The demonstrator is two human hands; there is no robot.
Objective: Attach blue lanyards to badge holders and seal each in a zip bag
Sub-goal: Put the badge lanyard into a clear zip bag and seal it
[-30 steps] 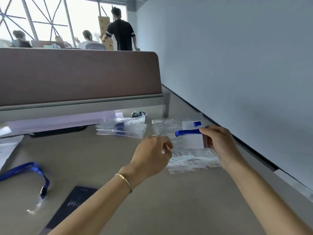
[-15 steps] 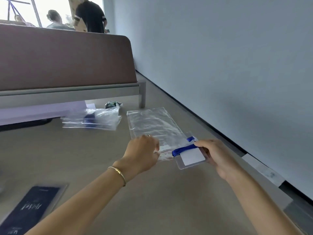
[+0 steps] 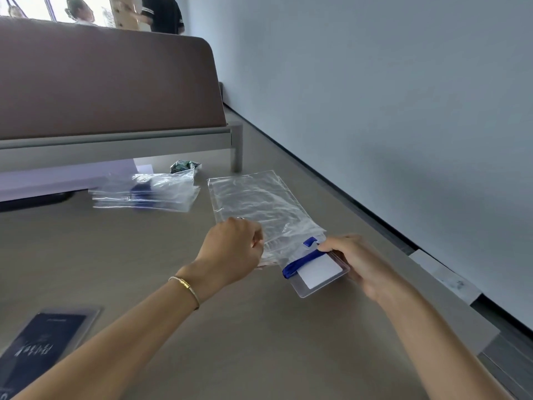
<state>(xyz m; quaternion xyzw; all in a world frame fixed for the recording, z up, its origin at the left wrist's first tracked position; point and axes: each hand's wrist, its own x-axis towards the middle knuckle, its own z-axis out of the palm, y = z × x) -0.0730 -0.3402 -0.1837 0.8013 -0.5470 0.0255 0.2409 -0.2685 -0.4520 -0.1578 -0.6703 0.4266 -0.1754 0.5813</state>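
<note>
**One holder at the bag mouth, insertion pending**

My left hand [image 3: 232,249] pinches the zip bag [image 3: 259,203] mouth; my right hand [image 3: 356,259] grips the badge holder [image 3: 320,274], blue lanyard [image 3: 302,261] wrapped across it, just beside my left fingertips. Risk: lanyard bunching could snag the opening, or the thin film could slip and close.

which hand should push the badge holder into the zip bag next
Right, probably. The right hand already grips the badge holder at the zip bag mouth, while the left hand pinches that opening.
</note>
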